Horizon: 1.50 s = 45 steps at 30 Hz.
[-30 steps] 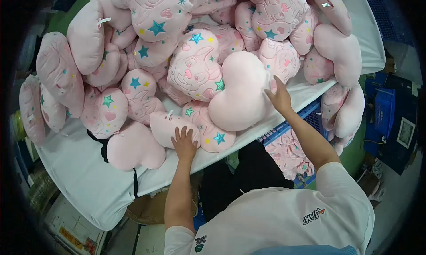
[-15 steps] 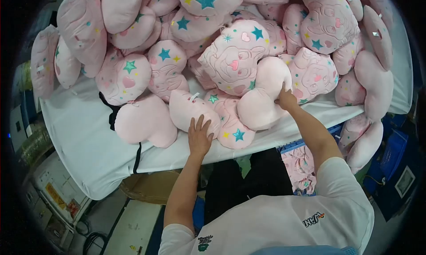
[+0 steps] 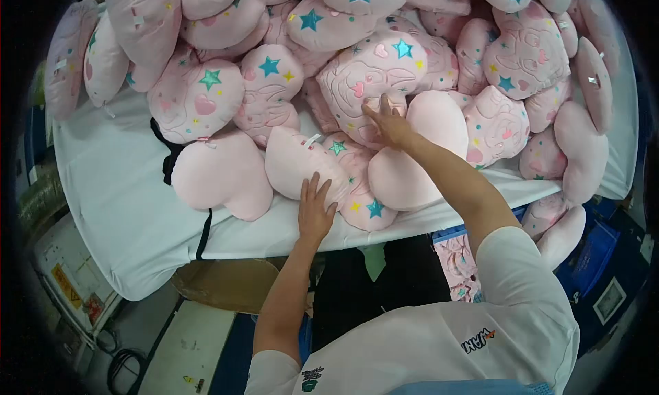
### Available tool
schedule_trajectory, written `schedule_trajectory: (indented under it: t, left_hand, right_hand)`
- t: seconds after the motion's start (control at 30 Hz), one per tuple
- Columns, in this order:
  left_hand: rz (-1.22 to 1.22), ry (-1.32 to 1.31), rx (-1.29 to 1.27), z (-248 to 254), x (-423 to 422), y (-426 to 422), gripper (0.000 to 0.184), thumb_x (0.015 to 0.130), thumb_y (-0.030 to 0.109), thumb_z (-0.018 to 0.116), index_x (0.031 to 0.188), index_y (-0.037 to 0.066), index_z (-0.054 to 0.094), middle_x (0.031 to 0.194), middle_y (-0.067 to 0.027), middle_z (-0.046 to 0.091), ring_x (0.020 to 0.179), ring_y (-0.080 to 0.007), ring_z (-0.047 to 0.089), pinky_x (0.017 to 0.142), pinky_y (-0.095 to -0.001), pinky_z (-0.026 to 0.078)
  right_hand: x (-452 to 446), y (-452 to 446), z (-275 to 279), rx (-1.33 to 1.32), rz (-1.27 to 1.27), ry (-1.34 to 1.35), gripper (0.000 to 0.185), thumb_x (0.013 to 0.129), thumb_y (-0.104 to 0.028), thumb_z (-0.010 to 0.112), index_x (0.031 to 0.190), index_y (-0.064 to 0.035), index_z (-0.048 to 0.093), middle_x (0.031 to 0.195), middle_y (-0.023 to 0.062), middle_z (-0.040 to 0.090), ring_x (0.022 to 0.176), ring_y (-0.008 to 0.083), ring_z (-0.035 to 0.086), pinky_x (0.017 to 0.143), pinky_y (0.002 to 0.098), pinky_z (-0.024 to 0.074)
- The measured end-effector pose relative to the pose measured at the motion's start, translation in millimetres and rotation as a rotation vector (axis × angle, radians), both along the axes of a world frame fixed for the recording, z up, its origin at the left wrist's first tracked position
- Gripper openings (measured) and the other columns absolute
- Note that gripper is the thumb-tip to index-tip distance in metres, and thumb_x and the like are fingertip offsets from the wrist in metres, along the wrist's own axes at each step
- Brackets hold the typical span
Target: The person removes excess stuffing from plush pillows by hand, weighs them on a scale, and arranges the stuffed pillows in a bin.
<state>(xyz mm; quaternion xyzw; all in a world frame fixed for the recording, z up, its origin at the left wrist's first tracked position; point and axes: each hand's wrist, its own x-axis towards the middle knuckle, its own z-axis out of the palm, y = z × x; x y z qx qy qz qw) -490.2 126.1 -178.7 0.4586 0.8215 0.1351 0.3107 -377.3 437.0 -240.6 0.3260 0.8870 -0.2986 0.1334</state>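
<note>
My left hand (image 3: 317,211) lies open with spread fingers on the near end of a plain pink plush cushion (image 3: 294,160), which has a small white tag. My right hand (image 3: 391,126) rests with fingers apart on a larger plush cushion (image 3: 364,75) that carries an embroidered face and shiny stars. Under my right wrist and forearm is a plain pink two-lobed cushion (image 3: 436,123), partly covered by the arm. Between the hands, a star-printed cushion (image 3: 367,206) lies near the table edge.
Many similar cushions are heaped at the back of the white-covered table (image 3: 103,216). Another plain cushion (image 3: 220,175) lies to the left, beside a black strap (image 3: 204,235). Below the table are a cardboard box (image 3: 220,285) and a blue crate of pink printed pieces (image 3: 458,261).
My right hand has moved left and away from me, off the plain two-lobed cushion onto the face cushion. My left hand stays on its cushion. The view has shifted slightly.
</note>
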Motion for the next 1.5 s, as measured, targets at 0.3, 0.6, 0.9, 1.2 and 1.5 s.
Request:
schedule_trajectory:
  t: [0.3, 0.6, 0.9, 1.2, 1.5]
  left_hand:
    - [0.216, -0.164, 0.010, 3, -20, -24, 0.062, 0.092, 0.017, 0.067, 0.149, 0.008, 0.044, 0.160, -0.0163, 0.032, 0.144, -0.0398, 0.033, 0.118, -0.0442, 0.033]
    - [0.780, -0.687, -0.101, -10, -69, -42, 0.061, 0.099, 0.022, 0.060, 0.152, 0.003, 0.038, 0.155, -0.0187, 0.040, 0.139, -0.0333, 0.043, 0.114, -0.0372, 0.037]
    - [0.585, -0.248, 0.148, 36, -161, -90, 0.056, 0.096, 0.016, 0.063, 0.147, 0.001, 0.044, 0.147, -0.0162, 0.049, 0.133, -0.0312, 0.049, 0.114, -0.0364, 0.036]
    - [0.424, 0.427, 0.144, 18, -324, -129, 0.069, 0.090, 0.021, 0.070, 0.150, 0.003, 0.040, 0.151, -0.0229, 0.042, 0.139, -0.0396, 0.038, 0.117, -0.0462, 0.030]
    - [0.445, 0.175, 0.135, 13, -366, -130, 0.073, 0.089, 0.016, 0.069, 0.150, -0.006, 0.034, 0.144, -0.0284, 0.048, 0.130, -0.0399, 0.049, 0.112, -0.0415, 0.037]
  right_hand:
    - [36, -33, -7, 0.090, -0.086, 0.294, 0.063, 0.091, -0.026, 0.063, 0.148, -0.0093, 0.045, 0.145, 0.0267, 0.049, 0.125, 0.0415, 0.055, 0.103, 0.0452, 0.0468]
    - [-58, -209, 0, -0.486, -0.262, 0.009, 0.105, 0.078, -0.044, 0.079, 0.154, 0.0040, 0.025, 0.141, 0.0314, 0.048, 0.125, 0.0449, 0.053, 0.107, 0.0440, 0.0432]
    - [-56, -210, 62, -1.149, -1.126, 0.426, 0.054, 0.085, -0.019, 0.062, 0.130, 0.0076, 0.054, 0.110, 0.0248, 0.067, 0.099, 0.0357, 0.065, 0.087, 0.0421, 0.0525]
    - [-51, -275, -14, -0.340, -0.316, -0.169, 0.081, 0.086, -0.031, 0.066, 0.144, 0.0111, 0.028, 0.099, 0.0265, 0.070, 0.089, 0.0429, 0.067, 0.076, 0.0460, 0.0513]
    - [-66, -292, -98, -0.331, -0.487, -0.371, 0.069, 0.090, -0.018, 0.059, 0.141, 0.0196, 0.033, 0.095, 0.0253, 0.070, 0.080, 0.0383, 0.069, 0.069, 0.0434, 0.0552]
